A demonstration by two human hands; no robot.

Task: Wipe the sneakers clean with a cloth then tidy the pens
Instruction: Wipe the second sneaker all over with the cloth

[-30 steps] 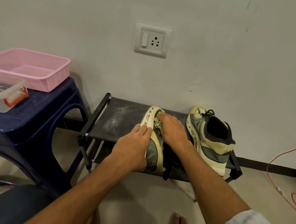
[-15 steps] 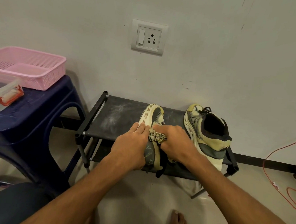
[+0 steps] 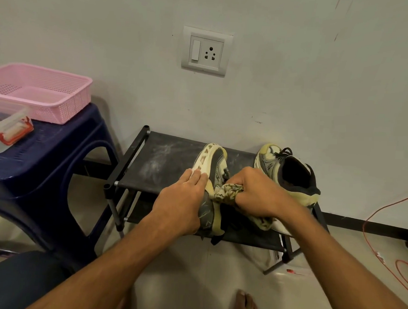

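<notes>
Here, tipped on its side near the middle of the dusty black fabric-topped shoe rack (image 3: 164, 159): a worn grey-and-cream mesh sneaker (image 3: 212, 164), chunky cream sole with cut-out holes turned left, scuffed grey heel nearest the camera. Just right of it, upright with toe toward the wall, the second sneaker (image 3: 290, 176), black lining and laces showing. Between the two, a crumpled cream cloth with dark speckled pattern (image 3: 228, 191), bunched tight and pressed to the tipped sneaker's upper. Left hand (image 3: 183, 205) laid flat over sole and heel, fingers straight and together, nothing grasped, only pressing. Right hand (image 3: 258, 193) clenched round the cloth, knuckles up, wrist crossing in front of the second sneaker. Off to the left, a dark blue plastic stool (image 3: 55, 150) bearing a pink perforated plastic basket (image 3: 57, 112) and a clear plastic box with red clips (image 3: 6, 130).
</notes>
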